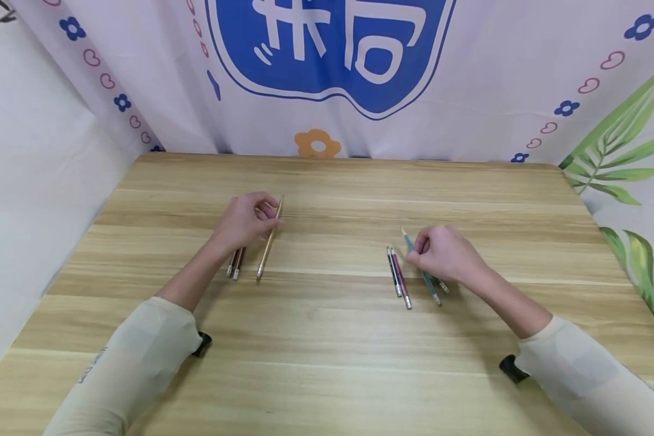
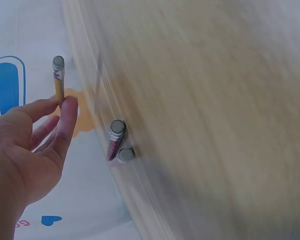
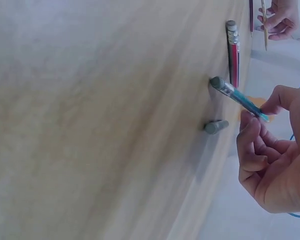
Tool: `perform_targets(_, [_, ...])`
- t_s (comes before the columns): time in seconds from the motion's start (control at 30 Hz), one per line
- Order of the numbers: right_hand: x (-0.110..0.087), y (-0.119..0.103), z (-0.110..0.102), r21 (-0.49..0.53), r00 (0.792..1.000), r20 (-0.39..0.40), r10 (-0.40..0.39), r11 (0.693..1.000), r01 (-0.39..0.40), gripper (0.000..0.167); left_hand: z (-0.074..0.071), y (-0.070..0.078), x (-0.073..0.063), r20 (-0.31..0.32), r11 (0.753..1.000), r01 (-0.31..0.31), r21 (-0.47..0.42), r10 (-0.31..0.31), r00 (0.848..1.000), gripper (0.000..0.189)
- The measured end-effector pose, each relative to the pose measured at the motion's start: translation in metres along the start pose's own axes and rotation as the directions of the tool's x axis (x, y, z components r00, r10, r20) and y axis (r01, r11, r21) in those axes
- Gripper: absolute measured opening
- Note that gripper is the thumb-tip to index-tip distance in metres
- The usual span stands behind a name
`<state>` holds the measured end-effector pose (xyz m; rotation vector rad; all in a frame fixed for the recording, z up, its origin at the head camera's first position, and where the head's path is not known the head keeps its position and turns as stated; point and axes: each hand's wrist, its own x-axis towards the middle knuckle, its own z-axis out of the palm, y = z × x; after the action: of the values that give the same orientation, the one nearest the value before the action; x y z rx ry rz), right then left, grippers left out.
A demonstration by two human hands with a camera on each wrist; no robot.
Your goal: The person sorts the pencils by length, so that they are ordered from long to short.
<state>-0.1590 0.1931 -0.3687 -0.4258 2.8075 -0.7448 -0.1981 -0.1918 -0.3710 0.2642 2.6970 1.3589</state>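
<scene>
My left hand (image 1: 244, 219) pinches a yellow pencil (image 1: 267, 249) between thumb and fingertips, its eraser end toward me. In the left wrist view, this pencil stands apart from two dark reddish pencils (image 1: 239, 264), which lie side by side, partly hidden under the hand. On the right, a teal pencil (image 1: 428, 283) is pinched by my right hand (image 1: 448, 254), with its sharpened tip pointing away and its eraser low by the table. A dark pencil (image 1: 393, 270) and a maroon pencil (image 1: 401, 280) lie together just left of it. Under the right hand shows another pencil's eraser end (image 1: 444, 286).
The wood-grain table (image 1: 316, 339) runs back to a white printed cloth (image 1: 261, 130) hanging behind its far edge. Black wrist mounts (image 1: 513, 369) stick out under both sleeves. A leaf-patterned cloth (image 1: 627, 163) hangs along the right side.
</scene>
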Motion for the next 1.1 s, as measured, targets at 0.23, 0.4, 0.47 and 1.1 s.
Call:
perform_targets(0.23, [0.004, -0.001, -0.004, 0.08, 1.0, -0.003, 0.008, 0.997, -0.007, 0.012, -0.002, -0.001, -0.001, -0.016, 1.0, 0.013, 0.021, -0.013, 1.0, 0.029])
perform_targets(0.4, [0.007, 0.0, -0.005, 0.136, 0.999, -0.033, -0.01, 0.991, 0.014, 0.013, -0.003, -0.002, -0.002, -0.024, 0.999, 0.008, 0.049, -0.007, 1.0, 0.028])
perform_targets(0.47, [0.008, -0.001, -0.005, 0.147, 0.999, -0.039, -0.011, 0.989, 0.016, 0.014, -0.003, -0.002, -0.003, -0.019, 0.998, 0.009, 0.056, -0.008, 1.0, 0.029])
perform_targets(1.1, [0.015, -0.014, 0.001, 0.191, 0.998, -0.041, -0.04, 0.981, 0.047, 0.015, -0.013, -0.006, -0.01, -0.003, 0.996, 0.02, 0.086, -0.02, 1.0, 0.032])
